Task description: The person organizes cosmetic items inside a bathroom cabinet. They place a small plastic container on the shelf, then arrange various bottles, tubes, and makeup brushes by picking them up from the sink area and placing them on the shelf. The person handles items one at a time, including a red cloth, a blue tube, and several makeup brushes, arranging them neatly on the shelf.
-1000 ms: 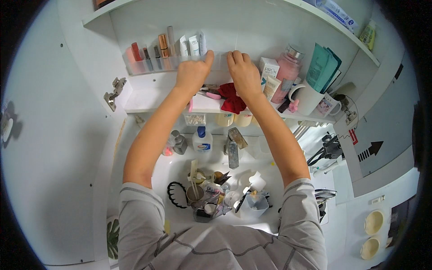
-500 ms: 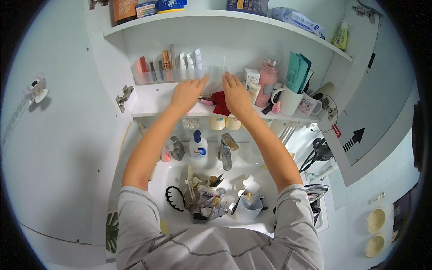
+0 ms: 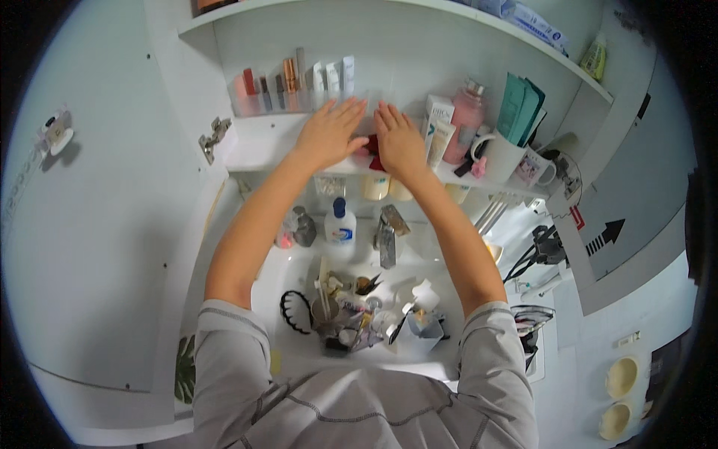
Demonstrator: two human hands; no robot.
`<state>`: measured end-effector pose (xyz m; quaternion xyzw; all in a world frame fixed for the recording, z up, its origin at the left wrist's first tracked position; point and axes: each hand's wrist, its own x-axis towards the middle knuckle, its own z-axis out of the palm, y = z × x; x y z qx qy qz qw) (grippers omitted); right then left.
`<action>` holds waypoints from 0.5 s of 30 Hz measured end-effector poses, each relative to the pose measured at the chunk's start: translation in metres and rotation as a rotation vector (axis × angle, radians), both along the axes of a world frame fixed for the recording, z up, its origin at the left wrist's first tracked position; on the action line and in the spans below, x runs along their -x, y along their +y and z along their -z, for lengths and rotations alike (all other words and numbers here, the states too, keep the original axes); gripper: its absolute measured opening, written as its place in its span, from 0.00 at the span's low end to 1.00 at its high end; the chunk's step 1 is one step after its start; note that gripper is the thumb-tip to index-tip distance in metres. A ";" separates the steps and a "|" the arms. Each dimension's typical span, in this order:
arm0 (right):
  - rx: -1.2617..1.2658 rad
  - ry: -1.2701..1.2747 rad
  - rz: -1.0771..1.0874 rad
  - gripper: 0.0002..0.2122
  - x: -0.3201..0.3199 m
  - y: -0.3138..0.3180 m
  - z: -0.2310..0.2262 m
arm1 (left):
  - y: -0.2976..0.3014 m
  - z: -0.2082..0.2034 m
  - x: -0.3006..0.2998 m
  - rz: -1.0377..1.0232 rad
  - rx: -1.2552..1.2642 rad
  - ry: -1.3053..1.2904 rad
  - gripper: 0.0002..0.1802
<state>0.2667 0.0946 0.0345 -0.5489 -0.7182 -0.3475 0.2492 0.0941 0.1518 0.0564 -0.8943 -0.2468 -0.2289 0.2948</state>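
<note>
My left hand (image 3: 329, 136) reaches onto the cabinet's middle shelf, palm down, fingers stretched and thumb out to the side. Its fingertips lie by the right part of a clear tray (image 3: 258, 105) that holds lipsticks and small white tubes. Beside it my right hand (image 3: 402, 146) is stretched flat, fingertips near the tray's right end, holding nothing I can see. Between the hands sits a dark red fabric bow (image 3: 375, 162), partly covered by them. Right of my right hand stand a cream tube (image 3: 440, 144), a white box (image 3: 438, 109) and a pink bottle (image 3: 467, 120).
A white mug (image 3: 499, 157) with teal packets stands at the shelf's right. Below are a faucet (image 3: 387, 239), a pump-type white bottle (image 3: 340, 224) and a sink (image 3: 288, 273) crowded with small items, including a light container (image 3: 419, 335). Open cabinet doors (image 3: 97, 224) flank me.
The view has shifted, so the shelves sit higher and further right in the picture. My left thumb has spread out toward the bow. Both hands stay by the tray.
</note>
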 end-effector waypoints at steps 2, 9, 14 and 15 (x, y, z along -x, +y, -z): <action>0.042 0.062 -0.029 0.20 0.000 -0.001 -0.009 | 0.000 -0.002 -0.001 -0.014 -0.007 0.024 0.31; 0.050 0.033 -0.024 0.17 -0.004 -0.003 -0.021 | -0.006 -0.020 -0.005 -0.066 0.061 0.041 0.26; 0.050 0.127 -0.168 0.17 -0.009 -0.046 -0.050 | -0.048 -0.047 0.028 0.208 0.309 -0.300 0.19; 0.077 0.175 -0.166 0.16 -0.007 -0.061 -0.061 | -0.058 -0.050 0.038 0.254 0.351 -0.363 0.18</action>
